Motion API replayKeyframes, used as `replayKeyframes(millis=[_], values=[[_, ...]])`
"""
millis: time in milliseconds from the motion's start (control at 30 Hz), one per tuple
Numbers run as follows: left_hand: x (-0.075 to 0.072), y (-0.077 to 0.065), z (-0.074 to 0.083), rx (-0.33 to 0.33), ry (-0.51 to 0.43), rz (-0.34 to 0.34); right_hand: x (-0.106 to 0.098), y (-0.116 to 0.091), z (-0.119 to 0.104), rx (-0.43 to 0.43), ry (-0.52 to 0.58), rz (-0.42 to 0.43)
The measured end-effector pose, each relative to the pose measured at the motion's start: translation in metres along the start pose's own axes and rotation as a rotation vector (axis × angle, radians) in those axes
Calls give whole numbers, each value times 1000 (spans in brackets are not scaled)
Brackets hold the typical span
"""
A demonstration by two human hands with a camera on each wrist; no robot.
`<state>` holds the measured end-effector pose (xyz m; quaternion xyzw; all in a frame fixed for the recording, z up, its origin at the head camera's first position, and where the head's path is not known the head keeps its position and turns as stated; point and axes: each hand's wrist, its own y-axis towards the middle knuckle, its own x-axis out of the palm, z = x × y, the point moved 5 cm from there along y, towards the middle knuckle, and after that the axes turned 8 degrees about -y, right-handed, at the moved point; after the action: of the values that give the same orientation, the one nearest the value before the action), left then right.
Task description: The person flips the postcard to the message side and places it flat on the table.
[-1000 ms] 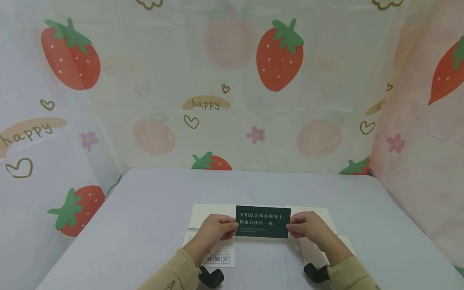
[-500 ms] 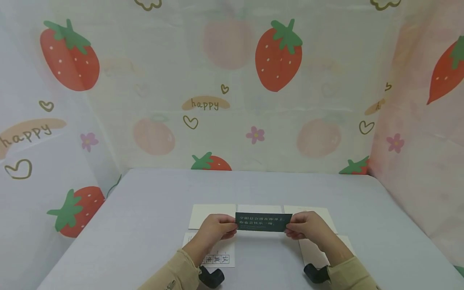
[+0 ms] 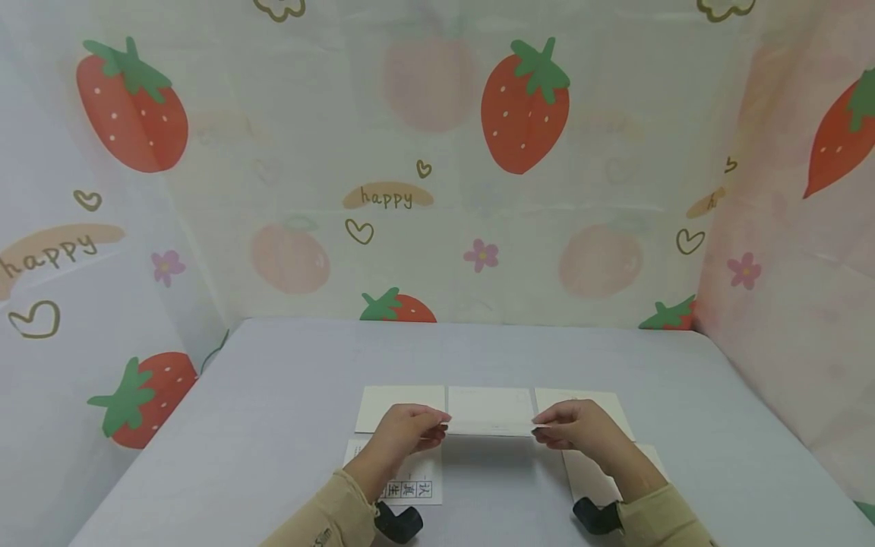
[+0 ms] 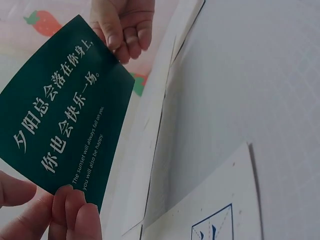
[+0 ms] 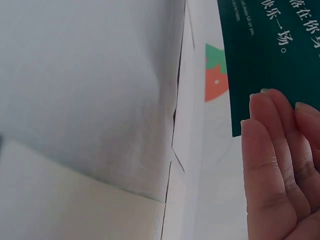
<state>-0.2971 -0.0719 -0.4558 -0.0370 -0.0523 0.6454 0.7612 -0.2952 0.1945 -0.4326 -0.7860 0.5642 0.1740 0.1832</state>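
Between both hands a green card (image 4: 75,120) with white Chinese and English lettering is held above the table. Its printed face shows in both wrist views; in the head view the card lies nearly flat, with that face hidden. My left hand (image 3: 410,431) pinches its left end between thumb and fingers. At the opposite end, the right hand (image 3: 581,431) pinches it likewise. Under and behind it, a pale card (image 3: 489,403) lies in the middle of a back row, flanked by a left card (image 3: 393,406) and a right card (image 3: 601,406) partly covered by the right hand.
Nearer the person lie a card with boxed characters (image 3: 413,490) on the left and a pale card (image 3: 591,475) on the right, both partly hidden by the arms. The white table (image 3: 307,365) meets strawberry-printed curtains (image 3: 437,251) at its back and sides.
The green card has tilted from facing the head camera to nearly flat, its lettered side turning out of that view. Both hands stay at its ends, the right shifting very slightly inward.
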Motion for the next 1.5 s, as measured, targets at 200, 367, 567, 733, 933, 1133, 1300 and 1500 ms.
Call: replayKeyframes(millis=[200,367,567,733,933,1133,1300,1500], values=[[0,1,0,1,3,0,-1,0,1,-8,4,-1],[-1,2,-1,1,-7,4,-1,0,1,0,20,-9],[0,1,0,7,-3,9,0,0,1,5,35,11],[0,-1,1,16,23,23,0,0,1,40,20,51],[1,-2,0,19,20,20,1,1,3,69,-15,78],[2,-2,-2,27,25,10,2,1,4,71,0,94],[5,-3,-2,25,-2,4,2,1,3,88,2,116],[6,-4,-2,8,-32,10,2,0,4,104,3,132]])
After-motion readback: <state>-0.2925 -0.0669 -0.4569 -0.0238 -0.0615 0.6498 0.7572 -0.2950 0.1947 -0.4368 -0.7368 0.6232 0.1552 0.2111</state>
